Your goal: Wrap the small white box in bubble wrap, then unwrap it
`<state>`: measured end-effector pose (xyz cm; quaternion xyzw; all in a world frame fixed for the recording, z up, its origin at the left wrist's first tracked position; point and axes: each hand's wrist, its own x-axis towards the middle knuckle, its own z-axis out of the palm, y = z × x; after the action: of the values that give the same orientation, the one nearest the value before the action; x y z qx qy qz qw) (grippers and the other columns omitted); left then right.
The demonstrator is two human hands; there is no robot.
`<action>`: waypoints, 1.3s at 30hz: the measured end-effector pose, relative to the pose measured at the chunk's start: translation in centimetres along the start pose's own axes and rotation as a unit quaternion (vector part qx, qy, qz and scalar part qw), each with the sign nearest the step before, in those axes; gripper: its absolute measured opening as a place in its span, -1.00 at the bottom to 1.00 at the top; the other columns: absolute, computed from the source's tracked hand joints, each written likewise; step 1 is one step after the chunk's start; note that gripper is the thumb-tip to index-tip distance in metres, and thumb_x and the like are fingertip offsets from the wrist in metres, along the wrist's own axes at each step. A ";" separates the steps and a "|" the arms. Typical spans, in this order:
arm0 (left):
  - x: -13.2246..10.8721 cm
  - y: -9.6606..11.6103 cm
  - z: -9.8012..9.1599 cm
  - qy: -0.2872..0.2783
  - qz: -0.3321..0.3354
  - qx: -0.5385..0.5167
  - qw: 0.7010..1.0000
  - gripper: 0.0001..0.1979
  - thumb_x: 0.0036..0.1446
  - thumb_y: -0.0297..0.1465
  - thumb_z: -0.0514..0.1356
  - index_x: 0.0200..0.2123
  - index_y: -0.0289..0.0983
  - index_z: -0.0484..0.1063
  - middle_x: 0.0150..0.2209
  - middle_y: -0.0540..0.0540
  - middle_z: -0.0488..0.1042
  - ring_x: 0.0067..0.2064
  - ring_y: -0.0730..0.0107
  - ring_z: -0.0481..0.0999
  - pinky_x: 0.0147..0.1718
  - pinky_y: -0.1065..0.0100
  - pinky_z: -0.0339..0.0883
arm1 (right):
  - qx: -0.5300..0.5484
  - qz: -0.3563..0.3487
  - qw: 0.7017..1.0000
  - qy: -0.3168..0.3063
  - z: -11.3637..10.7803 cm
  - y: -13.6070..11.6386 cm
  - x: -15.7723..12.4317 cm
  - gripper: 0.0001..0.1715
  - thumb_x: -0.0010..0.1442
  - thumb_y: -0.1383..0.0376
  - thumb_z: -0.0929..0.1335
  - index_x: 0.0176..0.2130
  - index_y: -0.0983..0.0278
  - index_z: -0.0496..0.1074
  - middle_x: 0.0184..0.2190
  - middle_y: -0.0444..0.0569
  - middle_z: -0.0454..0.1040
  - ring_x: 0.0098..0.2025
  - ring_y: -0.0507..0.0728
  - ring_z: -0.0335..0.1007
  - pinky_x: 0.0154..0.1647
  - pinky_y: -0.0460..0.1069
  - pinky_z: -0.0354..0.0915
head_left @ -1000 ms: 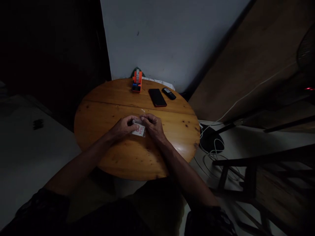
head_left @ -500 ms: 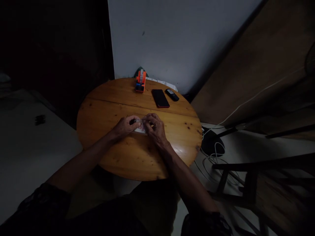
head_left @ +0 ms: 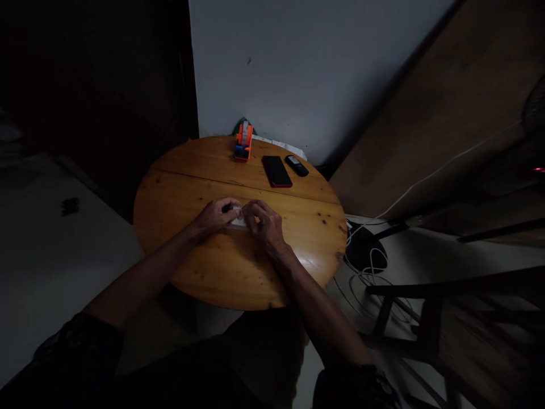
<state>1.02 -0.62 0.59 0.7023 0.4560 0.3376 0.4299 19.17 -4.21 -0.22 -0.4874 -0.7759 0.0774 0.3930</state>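
A small flat white packet (head_left: 238, 222), seemingly in clear plastic, lies at the middle of the round wooden table (head_left: 179, 193). My left hand (head_left: 215, 217) is closed on its left end, thumb pressed over the top. From the other side my right hand (head_left: 266, 224) pinches at its right end, with thumb and fingers bent together. The fingers cover much of the packet, and dim light hides what it contains.
An orange tape dispenser (head_left: 244, 141) stands at the table's far edge. To its right lie a dark smartphone (head_left: 276, 171) with a red edge and a small keypad phone (head_left: 297, 165). A wooden chair (head_left: 430, 324) and loose white cable (head_left: 370, 272) are at the right.
My right hand has shifted slightly down, its fingers curled more tightly at the packet. The left hand stays at the left end, thumb slightly moved.
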 end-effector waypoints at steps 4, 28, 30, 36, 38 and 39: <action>-0.3 0.3 -0.3 -0.021 -0.015 -0.031 0.999 -0.50 -0.03 -0.18 0.21 -0.06 -0.34 0.52 -0.22 -0.10 0.58 -0.18 0.24 0.53 -0.19 0.31 0.40 | -0.008 -0.009 1.000 0.001 0.1 0.3 0.0 -0.75 0.34 0.30 0.27 -0.21 0.19 0.56 -0.16 0.01 0.56 -0.16 0.13 0.49 -0.12 -0.03 0.36; 0.6 -0.9 -0.2 0.014 0.029 0.019 0.999 -0.61 0.11 -0.26 0.12 -0.09 -0.33 0.54 -0.16 -0.12 0.59 -0.14 0.24 0.53 -0.11 0.29 0.40 | -0.124 -0.130 0.983 -0.035 -1.4 -0.2 0.3 -0.80 0.37 0.22 0.32 -0.16 0.17 0.56 -0.07 -0.04 0.60 -0.01 0.16 0.45 0.12 0.16 0.06; 0.6 -0.8 -0.1 0.018 0.036 0.020 0.999 -0.64 0.11 -0.28 0.12 -0.10 -0.32 0.55 -0.14 -0.12 0.59 -0.12 0.23 0.53 -0.07 0.28 0.40 | -0.143 -0.138 0.979 -0.041 -1.4 -0.3 0.4 -0.80 0.38 0.24 0.30 -0.16 0.17 0.54 -0.06 -0.04 0.60 0.03 0.17 0.43 0.16 0.17 0.03; 0.8 -1.1 0.0 0.029 0.022 0.002 0.999 -0.63 0.11 -0.29 0.14 -0.07 -0.33 0.53 -0.15 -0.12 0.59 -0.13 0.24 0.53 -0.08 0.27 0.42 | -0.182 -0.122 0.974 -0.060 -1.1 -0.8 0.4 -0.80 0.39 0.28 0.27 -0.13 0.20 0.51 -0.05 -0.01 0.59 0.02 0.18 0.41 0.15 0.17 0.03; 0.8 -1.3 0.1 0.041 0.015 -0.001 0.999 -0.62 0.09 -0.28 0.16 -0.06 -0.32 0.52 -0.15 -0.12 0.58 -0.13 0.24 0.53 -0.09 0.28 0.42 | -0.187 -0.120 0.973 -0.060 -1.1 -1.0 0.3 -0.79 0.40 0.30 0.26 -0.13 0.20 0.50 -0.05 -0.01 0.59 0.01 0.18 0.40 0.15 0.17 0.03; 0.8 -1.4 0.1 0.046 0.013 -0.001 0.999 -0.62 0.09 -0.28 0.17 -0.06 -0.32 0.52 -0.15 -0.11 0.58 -0.13 0.24 0.53 -0.09 0.27 0.42 | -0.187 -0.121 0.973 -0.059 -1.1 -1.1 0.3 -0.78 0.40 0.30 0.25 -0.13 0.20 0.49 -0.05 0.00 0.58 0.01 0.18 0.39 0.16 0.17 0.03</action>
<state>0.94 0.41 -0.63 0.6913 0.4661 0.3758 0.4045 19.10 -4.82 1.17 -0.4495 -0.8516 -0.0886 0.2548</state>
